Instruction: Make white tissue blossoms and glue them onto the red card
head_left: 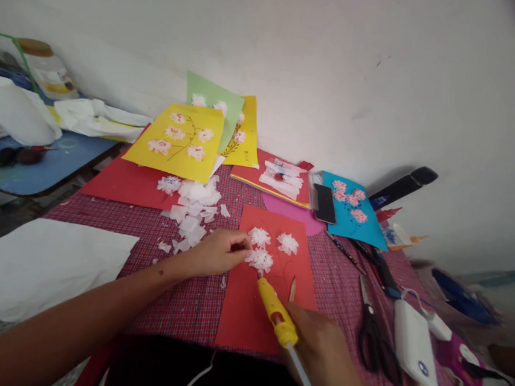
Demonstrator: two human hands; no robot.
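Red rectangular card sheet lies flat on the bench, right in front of the person, on the red-and-white checked cloth. Big white paper sheet hangs over the bench's left edge. Further back, a yellow card with pink paper blossoms sits tilted on another red sheet, with a green card and a second yellow card behind it against the wall. Blue card with pink blossoms lies at back right, a black phone just beside it. White power bank sits at right near the bench edge, black-handled scissors next to it on its left. Heap of white tissue scraps lies left of the red card, near the left hand.

Right hand is wrapped around the yellow glue gun, fingers closed on its body, nozzle pointing up at the flowers; a clear glue stick pokes out the back end. Left hand rests on the card's left edge, fingertips pinched together on the lowest white tissue flower. Two more white tissue flowers sit on the card just above it, close together. Short pencil lies on the card just right of the gun's nozzle, apart from it.
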